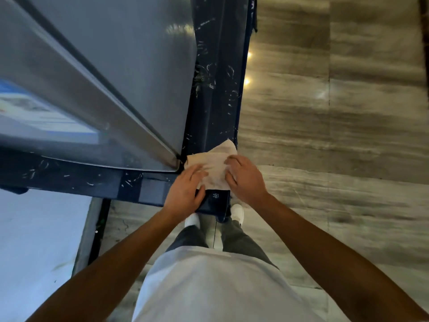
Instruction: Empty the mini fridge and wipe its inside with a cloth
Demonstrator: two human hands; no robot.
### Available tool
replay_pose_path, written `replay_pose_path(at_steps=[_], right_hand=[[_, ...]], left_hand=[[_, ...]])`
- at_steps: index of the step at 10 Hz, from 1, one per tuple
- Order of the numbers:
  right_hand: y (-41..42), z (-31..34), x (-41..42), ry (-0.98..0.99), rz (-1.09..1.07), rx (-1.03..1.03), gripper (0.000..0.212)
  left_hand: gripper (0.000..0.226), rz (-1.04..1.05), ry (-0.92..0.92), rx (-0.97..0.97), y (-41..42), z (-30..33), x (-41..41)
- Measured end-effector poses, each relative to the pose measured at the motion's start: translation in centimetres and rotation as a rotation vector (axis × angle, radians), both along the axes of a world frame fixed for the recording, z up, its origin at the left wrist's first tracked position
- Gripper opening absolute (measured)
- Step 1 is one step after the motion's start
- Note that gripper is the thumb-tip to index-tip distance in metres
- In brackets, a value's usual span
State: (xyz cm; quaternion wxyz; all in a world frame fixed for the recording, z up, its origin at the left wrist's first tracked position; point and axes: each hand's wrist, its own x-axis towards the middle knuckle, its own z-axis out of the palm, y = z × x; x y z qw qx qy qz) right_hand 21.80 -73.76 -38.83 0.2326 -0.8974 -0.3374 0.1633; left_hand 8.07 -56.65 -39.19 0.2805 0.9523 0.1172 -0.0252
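A soft beige cloth [212, 165] lies at the corner of a dark blue scratched table [216, 94], just beside the corner of the shiny grey mini fridge [111, 66]. The left hand [185, 189] presses flat on it, fingers spread. The right hand [243, 176] pinches its right edge. Wide grey stone floor [336, 112] lies open to the right.

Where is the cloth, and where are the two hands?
cloth [212, 162]: head view, on the bare beige middle between the hands.
left hand [185, 191]: head view, on the back of the hand.
right hand [246, 177]: head view, on the back of the hand.
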Motion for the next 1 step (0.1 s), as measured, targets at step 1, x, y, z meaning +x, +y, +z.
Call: replay_pose_path(at_steps=[1], right_hand=[[-0.82, 0.75, -4.62, 0.132, -0.030, 0.009, 0.017]], left_hand=[[0.018, 0.020, 0.106, -0.175, -0.78, 0.30, -4.69]])
